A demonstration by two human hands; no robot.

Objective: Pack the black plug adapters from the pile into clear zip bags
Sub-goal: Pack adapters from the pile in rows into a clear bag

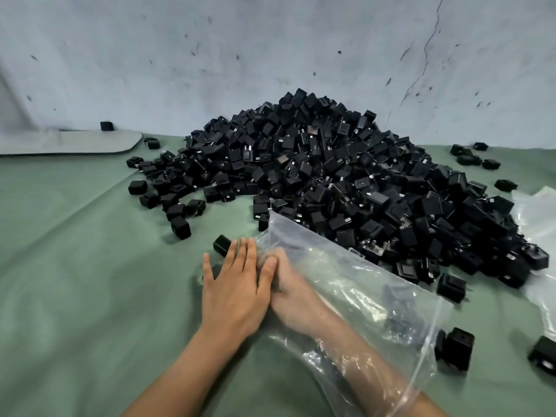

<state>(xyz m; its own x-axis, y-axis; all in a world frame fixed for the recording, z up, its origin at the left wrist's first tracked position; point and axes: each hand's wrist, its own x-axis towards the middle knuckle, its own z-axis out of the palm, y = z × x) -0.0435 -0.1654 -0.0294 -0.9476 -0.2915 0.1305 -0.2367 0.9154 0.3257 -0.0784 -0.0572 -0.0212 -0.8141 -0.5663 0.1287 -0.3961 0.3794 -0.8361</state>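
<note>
- Reaching deep into the clear zip bag [361,281], the right hand [288,296] and its forearm are inside the plastic. I judge this is done to open the bag out or to bring adapters down to its bottom.
- The plastic and blur hide the right fingers, so I cannot tell if they hold something.
- The left hand [234,284] lies flat on the green cloth [75,266], fingers straight and holding nothing, just beside the bag's closed end. It probably keeps the bag from sliding.
- One loose adapter [222,245] lies at the left fingertips.
- The pile of black plug adapters [331,176] stands behind the bag, touching its far side, so each next handful is near.
- Dark shapes show through the bag; whether they are inside or under it is not clear.
- More clear bags [535,212] lie at the right edge.
</note>
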